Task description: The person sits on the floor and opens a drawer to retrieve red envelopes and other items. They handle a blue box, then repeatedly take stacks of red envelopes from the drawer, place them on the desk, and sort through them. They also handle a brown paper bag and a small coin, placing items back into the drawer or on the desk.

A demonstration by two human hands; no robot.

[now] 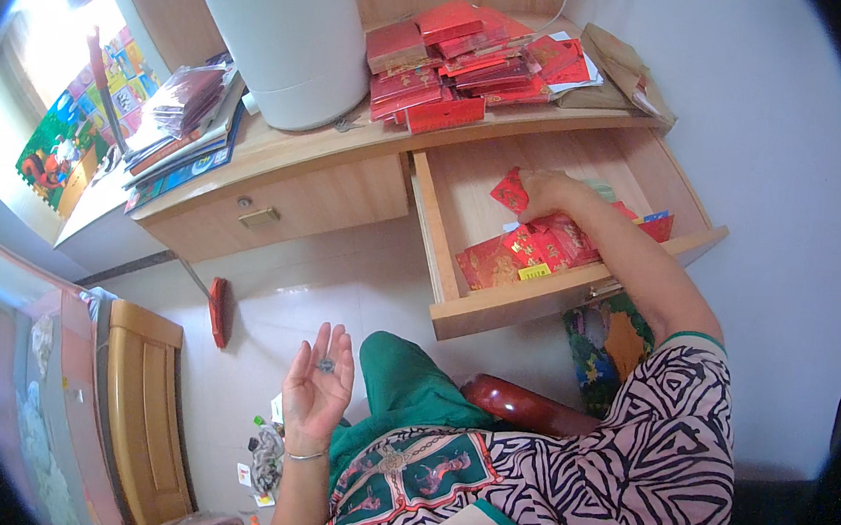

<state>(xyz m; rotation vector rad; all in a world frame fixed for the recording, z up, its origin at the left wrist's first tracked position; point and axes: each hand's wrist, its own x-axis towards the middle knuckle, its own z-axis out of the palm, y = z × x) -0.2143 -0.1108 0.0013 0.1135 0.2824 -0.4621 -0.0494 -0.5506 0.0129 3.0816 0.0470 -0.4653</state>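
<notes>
My left hand (317,393) is held palm up over the floor, fingers stretched out. A small grey object (326,365) rests on that palm, too small to name. Inside the pulled-out wooden drawer (532,310), my right hand (547,193) pinches a red envelope (510,190) near the middle. Below that hand, several red envelopes with gold print (491,261) lie along the drawer's front, a yellow tag (534,271) among them. My right forearm hides part of the drawer's contents.
Stacked red envelopes (446,90) and a brown paper bag (612,74) lie on the desk above the drawer. A white cylinder (280,40) stands left of them, beside books (192,133). A closed drawer (285,211) sits to the left. Dark red polished wood (528,405) is by my leg.
</notes>
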